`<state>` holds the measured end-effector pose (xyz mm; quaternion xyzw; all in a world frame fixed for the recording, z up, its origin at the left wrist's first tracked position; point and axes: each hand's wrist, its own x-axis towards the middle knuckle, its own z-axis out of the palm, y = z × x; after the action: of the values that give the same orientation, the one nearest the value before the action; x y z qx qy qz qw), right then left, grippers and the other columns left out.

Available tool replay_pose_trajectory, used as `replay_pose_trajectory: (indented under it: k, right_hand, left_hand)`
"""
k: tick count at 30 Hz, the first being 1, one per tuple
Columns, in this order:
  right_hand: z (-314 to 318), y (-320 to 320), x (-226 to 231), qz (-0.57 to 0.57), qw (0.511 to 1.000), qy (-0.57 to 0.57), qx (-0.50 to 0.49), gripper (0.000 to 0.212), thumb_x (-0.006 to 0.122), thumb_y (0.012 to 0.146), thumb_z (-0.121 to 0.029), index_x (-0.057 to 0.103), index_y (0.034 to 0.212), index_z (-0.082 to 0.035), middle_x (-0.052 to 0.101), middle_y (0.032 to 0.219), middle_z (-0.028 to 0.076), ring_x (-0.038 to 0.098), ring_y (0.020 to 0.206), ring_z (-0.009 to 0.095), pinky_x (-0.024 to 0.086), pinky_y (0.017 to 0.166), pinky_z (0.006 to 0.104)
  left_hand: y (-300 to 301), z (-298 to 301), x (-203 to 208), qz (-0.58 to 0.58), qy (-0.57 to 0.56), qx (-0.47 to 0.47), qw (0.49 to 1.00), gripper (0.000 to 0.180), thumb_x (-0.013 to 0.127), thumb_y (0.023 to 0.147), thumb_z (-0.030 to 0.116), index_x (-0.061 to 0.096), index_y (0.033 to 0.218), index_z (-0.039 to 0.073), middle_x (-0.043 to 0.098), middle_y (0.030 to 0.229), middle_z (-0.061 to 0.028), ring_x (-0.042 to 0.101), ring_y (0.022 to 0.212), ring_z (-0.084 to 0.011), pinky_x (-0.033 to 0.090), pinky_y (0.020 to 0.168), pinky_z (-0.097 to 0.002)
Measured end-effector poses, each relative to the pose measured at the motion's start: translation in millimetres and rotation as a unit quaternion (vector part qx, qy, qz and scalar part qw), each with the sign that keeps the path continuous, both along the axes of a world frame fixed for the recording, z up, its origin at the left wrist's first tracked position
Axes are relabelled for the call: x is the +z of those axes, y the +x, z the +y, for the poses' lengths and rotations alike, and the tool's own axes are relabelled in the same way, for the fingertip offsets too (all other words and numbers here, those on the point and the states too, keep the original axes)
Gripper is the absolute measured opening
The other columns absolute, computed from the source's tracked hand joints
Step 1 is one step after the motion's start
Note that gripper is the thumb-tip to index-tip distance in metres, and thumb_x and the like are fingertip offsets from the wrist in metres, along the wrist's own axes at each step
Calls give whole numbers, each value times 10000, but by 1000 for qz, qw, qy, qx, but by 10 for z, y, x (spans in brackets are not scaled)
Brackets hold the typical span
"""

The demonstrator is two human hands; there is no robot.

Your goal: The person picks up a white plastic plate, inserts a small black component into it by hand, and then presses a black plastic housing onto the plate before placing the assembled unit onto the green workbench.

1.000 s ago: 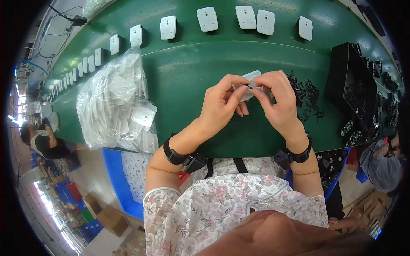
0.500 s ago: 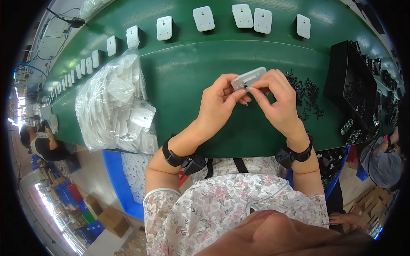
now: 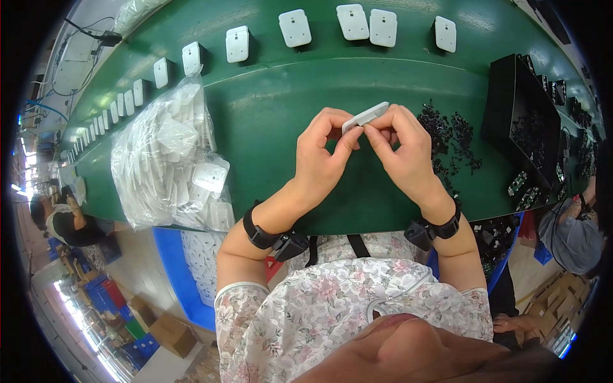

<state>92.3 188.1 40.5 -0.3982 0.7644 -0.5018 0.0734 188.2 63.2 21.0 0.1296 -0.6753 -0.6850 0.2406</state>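
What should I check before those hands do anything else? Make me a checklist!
1. Left hand gripping the white plate: ok, at its left end.
2. Right hand on the plate too: ok, at the other end.
3. Plate's broad face easy to see: not ok, it is tilted nearly edge-on.
4. Small black part fixed on the plate: cannot tell, too hidden.
5. Loose black parts nearby: ok, right of the right hand.
6. More white pieces at hand: ok, bagged on the left.
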Motion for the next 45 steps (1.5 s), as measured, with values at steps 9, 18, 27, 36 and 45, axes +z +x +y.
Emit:
replay_pose_trajectory:
  k: [9, 18, 27, 36, 45]
  right_hand:
    - [55, -137, 120, 38, 997, -56, -42, 240, 754, 755, -91, 607, 938, -40, 520, 882, 35, 442, 705, 127, 370, 605, 240]
    - [106, -229, 58, -120, 988, -16, 99, 175, 731, 766, -113, 585, 810, -25, 512, 727, 13, 459, 618, 88, 369, 544, 243]
    - [240, -217, 55, -178, 980, -69, 53, 226, 762, 761, -162, 605, 845, -23, 582, 713, 35, 530, 644, 96, 430, 582, 273]
    - [1738, -353, 113, 310, 802, 158, -485, 236, 723, 760, -303, 646, 859, -103, 575, 849, 50, 559, 811, 252, 470, 668, 354]
    - [2331, -606, -98, 258, 713, 423, -496, 539, 797, 648, -353, 570, 1009, -23, 547, 971, 92, 528, 889, 257, 445, 748, 369]
  left_hand:
    - [32, -46, 29, -14, 13, -16, 1000, 68, 618, 875, -8, 553, 858, -17, 577, 885, -63, 583, 665, -106, 467, 595, -221]
    - [93, -48, 34, -59, 7, -59, 996, 57, 599, 891, -25, 552, 924, -24, 550, 884, -49, 564, 679, -95, 462, 623, -214]
    - [49, -41, 143, -34, 87, -79, 992, 207, 537, 963, 101, 563, 1117, -35, 639, 891, -84, 587, 711, -124, 464, 641, -251]
    - [-37, -605, -211, -197, -218, 14, 956, 144, 529, 967, 129, 624, 999, 26, 603, 806, -8, 517, 662, -94, 416, 584, -241]
    - [11, -273, -91, -233, -571, 67, 785, 461, 595, 910, 384, 509, 1193, 30, 517, 984, -117, 557, 828, -290, 464, 707, -413]
